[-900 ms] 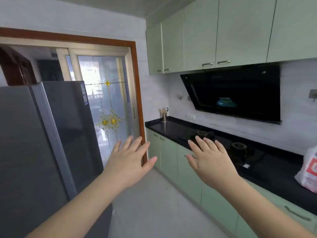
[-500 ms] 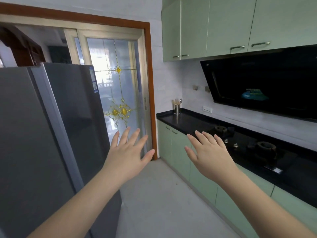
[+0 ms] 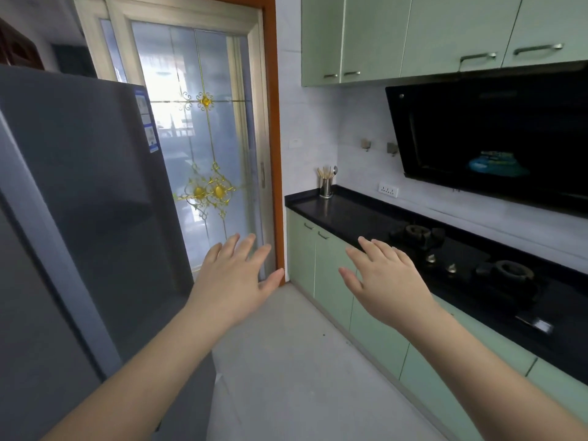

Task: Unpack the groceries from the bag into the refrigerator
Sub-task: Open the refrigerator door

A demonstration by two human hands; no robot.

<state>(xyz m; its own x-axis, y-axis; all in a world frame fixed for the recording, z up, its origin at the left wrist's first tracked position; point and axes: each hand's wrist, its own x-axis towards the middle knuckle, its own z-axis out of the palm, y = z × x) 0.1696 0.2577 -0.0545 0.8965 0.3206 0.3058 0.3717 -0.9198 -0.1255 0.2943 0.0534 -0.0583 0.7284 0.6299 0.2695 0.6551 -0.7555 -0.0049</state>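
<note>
A tall dark grey refrigerator (image 3: 89, 198) fills the left side, both doors closed. My left hand (image 3: 232, 281) is held out in front of me with fingers spread, holding nothing, just right of the refrigerator's near edge and apart from it. My right hand (image 3: 385, 281) is also raised, palm down, fingers apart and empty, in front of the green base cabinets. The grocery bag is out of view.
A black countertop (image 3: 343, 214) with a gas hob (image 3: 461, 259) runs along the right, over green base cabinets (image 3: 331, 281). A steel utensil holder (image 3: 326, 186) stands at its far end. A range hood (image 3: 493, 138) hangs above. A glass sliding door (image 3: 203, 148) closes off the far end. Grey floor (image 3: 296, 361) lies between.
The view has swung left and moved forward: the white bag on the counter has left the frame and the refrigerator takes up more of it. Both hands stay raised and empty.
</note>
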